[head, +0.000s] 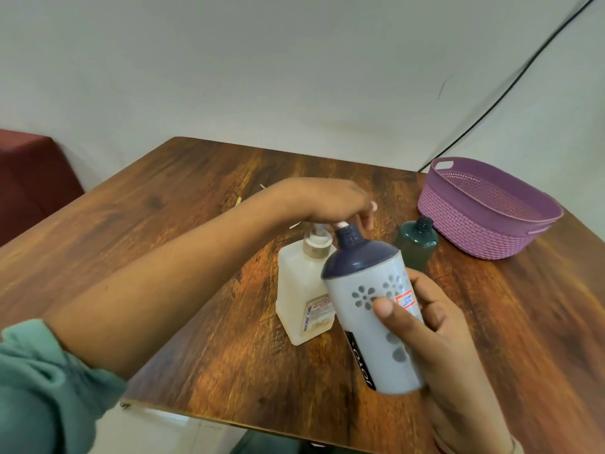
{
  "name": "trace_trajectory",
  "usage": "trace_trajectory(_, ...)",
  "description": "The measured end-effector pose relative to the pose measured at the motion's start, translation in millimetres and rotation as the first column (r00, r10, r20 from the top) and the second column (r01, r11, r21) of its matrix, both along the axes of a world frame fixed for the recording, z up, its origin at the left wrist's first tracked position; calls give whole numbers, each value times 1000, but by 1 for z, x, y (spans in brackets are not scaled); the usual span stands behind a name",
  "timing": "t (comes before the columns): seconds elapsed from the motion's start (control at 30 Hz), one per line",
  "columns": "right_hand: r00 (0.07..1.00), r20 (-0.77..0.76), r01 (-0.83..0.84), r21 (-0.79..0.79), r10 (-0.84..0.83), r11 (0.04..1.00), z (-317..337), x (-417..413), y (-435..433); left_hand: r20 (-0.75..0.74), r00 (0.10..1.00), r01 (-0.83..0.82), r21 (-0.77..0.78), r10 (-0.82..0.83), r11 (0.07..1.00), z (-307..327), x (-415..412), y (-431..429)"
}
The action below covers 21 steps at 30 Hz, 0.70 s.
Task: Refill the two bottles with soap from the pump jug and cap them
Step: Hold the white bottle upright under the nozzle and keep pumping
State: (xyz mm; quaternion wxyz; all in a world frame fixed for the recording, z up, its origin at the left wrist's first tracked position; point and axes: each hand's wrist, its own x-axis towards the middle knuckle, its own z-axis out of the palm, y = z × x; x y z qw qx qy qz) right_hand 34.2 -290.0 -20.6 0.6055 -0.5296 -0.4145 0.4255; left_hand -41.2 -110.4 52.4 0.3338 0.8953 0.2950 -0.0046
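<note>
The white bottle (376, 309) is gripped around its body by the right hand (435, 326) and tilted so that its neck is brought under the spout of the pump jug (304, 290). The pump head is pressed by the left hand (327, 201), its fingers loosely bent.

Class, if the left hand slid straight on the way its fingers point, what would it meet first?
Probably the green bottle, short of the purple basket; depth is unclear.
</note>
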Motion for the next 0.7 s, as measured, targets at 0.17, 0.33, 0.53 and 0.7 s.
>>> trace_trajectory(0.17, 1000, -4, -16, 10, 16, 1000, 6, 0, 1, -124, 991, 79, 167, -59, 983, 13, -1, 2)
trace_trajectory(0.33, 1000, -6, -19, 0, 19, 1000, 5, -3, 3, -75, 996, 53, 95, -46, 994, 4, -1, 3)
trace_trajectory(0.53, 1000, -7, -23, -23, 23, 999, 2, -5, 2, -121, 991, 72, 103, -60, 992, 2, -1, 2)
trace_trajectory(0.7, 1000, -9, -9, -12, 9, 1000, 5, -4, 1, -47, 999, 21, 130, -15, 991, 10, 1, 5)
